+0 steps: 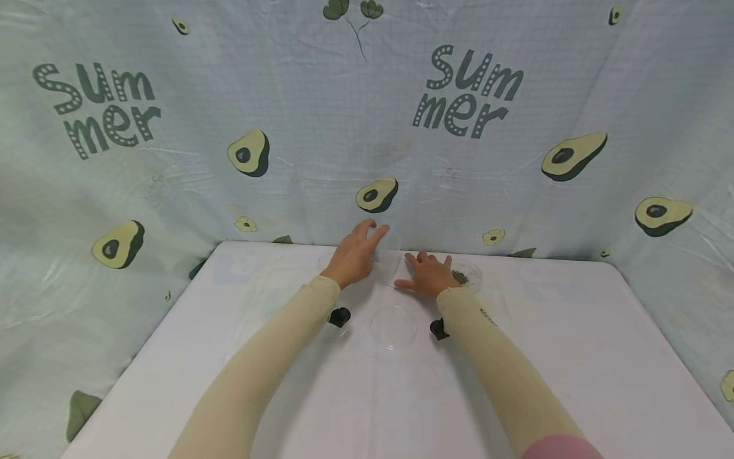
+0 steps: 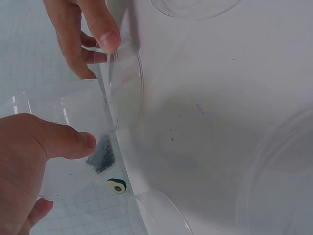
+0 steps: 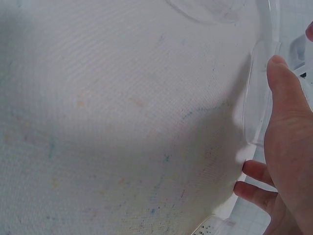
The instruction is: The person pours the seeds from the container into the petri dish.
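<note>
My left hand (image 1: 355, 256) holds up a clear plastic container (image 1: 390, 241) near the table's back edge. In the left wrist view the left thumb (image 2: 73, 143) presses on the container's wall, and a dark patch (image 2: 101, 155) shows through it. My right hand (image 1: 429, 274) is low over the table with its fingers spread. Its thumb lies at the rim of a clear round dish (image 3: 258, 98), which stands close under the container. Beside the right wrist is another clear dish (image 1: 473, 274) with dark bits in it.
Nearer to me on the white table (image 1: 355, 395) lies an empty-looking clear dish (image 1: 392, 327). One more clear dish (image 1: 324, 260) is partly behind the left hand. Small black devices (image 1: 339, 317) show under both wrists. A printed curtain (image 1: 321, 127) hangs right behind the table.
</note>
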Action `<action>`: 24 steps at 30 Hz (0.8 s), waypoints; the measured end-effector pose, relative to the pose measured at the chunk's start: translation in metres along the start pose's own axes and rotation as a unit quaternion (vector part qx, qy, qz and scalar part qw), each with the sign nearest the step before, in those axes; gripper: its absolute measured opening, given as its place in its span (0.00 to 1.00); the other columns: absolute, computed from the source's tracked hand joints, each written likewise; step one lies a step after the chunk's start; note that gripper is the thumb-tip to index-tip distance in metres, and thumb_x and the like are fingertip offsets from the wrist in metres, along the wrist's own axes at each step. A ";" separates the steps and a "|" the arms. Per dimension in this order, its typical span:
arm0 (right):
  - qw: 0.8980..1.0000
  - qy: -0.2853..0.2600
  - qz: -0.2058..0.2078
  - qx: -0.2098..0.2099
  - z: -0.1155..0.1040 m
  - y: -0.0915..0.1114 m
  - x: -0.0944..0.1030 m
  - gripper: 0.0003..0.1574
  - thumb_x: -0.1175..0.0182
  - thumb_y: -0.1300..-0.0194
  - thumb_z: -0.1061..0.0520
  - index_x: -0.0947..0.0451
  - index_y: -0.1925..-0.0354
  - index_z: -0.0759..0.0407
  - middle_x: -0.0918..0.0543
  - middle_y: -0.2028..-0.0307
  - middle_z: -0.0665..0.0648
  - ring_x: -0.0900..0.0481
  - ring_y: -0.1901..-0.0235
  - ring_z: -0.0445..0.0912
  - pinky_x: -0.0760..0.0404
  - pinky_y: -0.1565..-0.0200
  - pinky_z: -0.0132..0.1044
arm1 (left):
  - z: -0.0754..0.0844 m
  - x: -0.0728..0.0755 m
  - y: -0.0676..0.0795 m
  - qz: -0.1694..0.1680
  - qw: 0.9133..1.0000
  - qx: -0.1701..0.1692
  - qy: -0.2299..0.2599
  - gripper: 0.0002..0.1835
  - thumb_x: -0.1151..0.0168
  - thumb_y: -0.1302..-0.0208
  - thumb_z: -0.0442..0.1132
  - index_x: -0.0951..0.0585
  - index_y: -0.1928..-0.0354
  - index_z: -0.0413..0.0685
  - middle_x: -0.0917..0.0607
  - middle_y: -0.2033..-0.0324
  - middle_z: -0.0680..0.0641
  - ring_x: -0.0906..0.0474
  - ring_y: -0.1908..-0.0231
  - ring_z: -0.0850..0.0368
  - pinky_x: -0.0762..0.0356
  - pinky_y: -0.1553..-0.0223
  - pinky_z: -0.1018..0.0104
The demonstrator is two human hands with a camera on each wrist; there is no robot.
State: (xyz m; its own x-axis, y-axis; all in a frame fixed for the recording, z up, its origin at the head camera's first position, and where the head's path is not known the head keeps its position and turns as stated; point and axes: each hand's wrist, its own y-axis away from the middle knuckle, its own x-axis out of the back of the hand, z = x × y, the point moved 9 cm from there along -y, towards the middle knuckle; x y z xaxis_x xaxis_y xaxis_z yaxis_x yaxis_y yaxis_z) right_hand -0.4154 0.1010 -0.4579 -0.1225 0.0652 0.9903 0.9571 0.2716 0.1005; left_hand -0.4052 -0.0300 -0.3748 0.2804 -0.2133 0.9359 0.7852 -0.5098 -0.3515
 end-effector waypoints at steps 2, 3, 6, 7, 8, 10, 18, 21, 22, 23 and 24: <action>1.000 0.000 0.000 0.000 0.000 0.000 0.000 0.55 0.47 0.40 0.25 0.45 0.26 0.53 0.32 0.37 0.63 0.33 0.35 0.60 0.49 0.35 0.74 | 0.001 0.000 -0.001 0.000 1.000 -0.002 -0.003 0.44 0.27 0.49 0.34 0.37 0.30 0.55 0.35 0.36 0.41 0.32 0.38 0.47 0.22 0.46 0.56; 1.000 0.000 -0.001 0.000 0.000 0.000 0.000 0.55 0.47 0.40 0.25 0.45 0.26 0.53 0.32 0.37 0.63 0.34 0.35 0.59 0.49 0.35 0.74 | 0.002 0.000 -0.001 0.000 1.000 -0.004 -0.004 0.43 0.28 0.48 0.34 0.37 0.30 0.56 0.34 0.36 0.41 0.32 0.37 0.47 0.22 0.47 0.56; 1.000 -0.001 -0.002 0.000 0.000 0.000 0.000 0.55 0.46 0.40 0.25 0.45 0.26 0.53 0.32 0.36 0.63 0.34 0.34 0.60 0.49 0.35 0.74 | 0.004 0.001 -0.002 0.004 1.000 -0.011 -0.008 0.40 0.30 0.46 0.32 0.36 0.31 0.56 0.34 0.35 0.41 0.33 0.36 0.47 0.22 0.45 0.56; 1.000 0.000 -0.002 0.000 0.000 0.000 0.000 0.55 0.46 0.40 0.25 0.45 0.26 0.53 0.32 0.36 0.63 0.34 0.34 0.60 0.50 0.35 0.74 | 0.005 0.002 -0.002 0.005 1.000 -0.013 -0.009 0.40 0.31 0.45 0.31 0.35 0.31 0.56 0.34 0.35 0.41 0.33 0.37 0.46 0.22 0.45 0.56; 1.000 0.000 -0.001 0.000 0.000 0.000 0.000 0.55 0.46 0.40 0.25 0.45 0.26 0.53 0.32 0.36 0.63 0.33 0.34 0.60 0.50 0.35 0.74 | 0.005 0.002 -0.003 0.005 1.000 -0.016 -0.011 0.39 0.32 0.45 0.31 0.35 0.31 0.56 0.34 0.35 0.41 0.32 0.37 0.47 0.22 0.45 0.56; 1.000 0.000 -0.001 0.001 -0.001 0.000 0.000 0.55 0.46 0.40 0.25 0.45 0.26 0.53 0.32 0.36 0.64 0.34 0.34 0.60 0.50 0.35 0.74 | 0.007 0.002 -0.004 0.004 1.000 -0.020 -0.014 0.38 0.33 0.44 0.30 0.35 0.31 0.56 0.34 0.35 0.41 0.32 0.37 0.47 0.22 0.45 0.56; 1.000 -0.007 0.005 -0.002 -0.002 0.003 0.002 0.55 0.45 0.40 0.26 0.44 0.26 0.53 0.32 0.37 0.64 0.32 0.35 0.60 0.50 0.35 0.74 | 0.012 0.003 -0.005 0.010 0.999 -0.036 -0.021 0.39 0.36 0.44 0.26 0.33 0.31 0.58 0.34 0.35 0.41 0.32 0.38 0.47 0.21 0.48 0.56; 1.000 -0.009 0.006 -0.004 -0.002 0.004 0.002 0.55 0.44 0.41 0.26 0.44 0.26 0.53 0.32 0.36 0.64 0.33 0.35 0.60 0.50 0.35 0.74 | 0.013 0.003 -0.006 0.010 0.999 -0.040 -0.023 0.39 0.35 0.45 0.25 0.34 0.31 0.59 0.34 0.35 0.41 0.32 0.38 0.47 0.21 0.48 0.56; 1.000 -0.009 0.007 -0.004 -0.002 0.003 0.002 0.55 0.44 0.41 0.26 0.44 0.26 0.53 0.32 0.36 0.64 0.33 0.35 0.60 0.50 0.35 0.74 | 0.014 0.003 -0.006 0.010 0.999 -0.041 -0.024 0.40 0.35 0.45 0.25 0.34 0.31 0.59 0.34 0.35 0.41 0.32 0.38 0.47 0.21 0.48 0.56; 1.000 -0.010 0.007 -0.004 -0.001 0.003 0.002 0.55 0.44 0.41 0.26 0.44 0.26 0.53 0.32 0.36 0.64 0.33 0.35 0.60 0.50 0.35 0.73 | 0.014 0.003 -0.006 0.010 0.999 -0.042 -0.023 0.40 0.34 0.46 0.25 0.34 0.31 0.59 0.34 0.35 0.42 0.32 0.38 0.47 0.21 0.48 0.56; 1.000 -0.010 0.007 -0.004 -0.001 0.003 0.001 0.55 0.44 0.41 0.26 0.44 0.26 0.53 0.32 0.36 0.64 0.33 0.35 0.60 0.50 0.35 0.73 | 0.015 0.003 -0.007 0.010 0.999 -0.044 -0.024 0.41 0.34 0.46 0.25 0.34 0.31 0.60 0.35 0.35 0.42 0.32 0.38 0.47 0.21 0.48 0.56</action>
State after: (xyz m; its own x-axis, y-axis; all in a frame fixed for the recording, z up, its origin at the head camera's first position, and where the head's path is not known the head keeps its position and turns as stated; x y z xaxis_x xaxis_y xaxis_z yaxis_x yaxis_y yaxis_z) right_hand -0.4123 0.1008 -0.4561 -0.1134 0.0883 0.9896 0.9610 0.2625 0.0867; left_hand -0.4013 -0.0148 -0.3694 0.3245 -0.1848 0.9277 0.7277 -0.5778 -0.3696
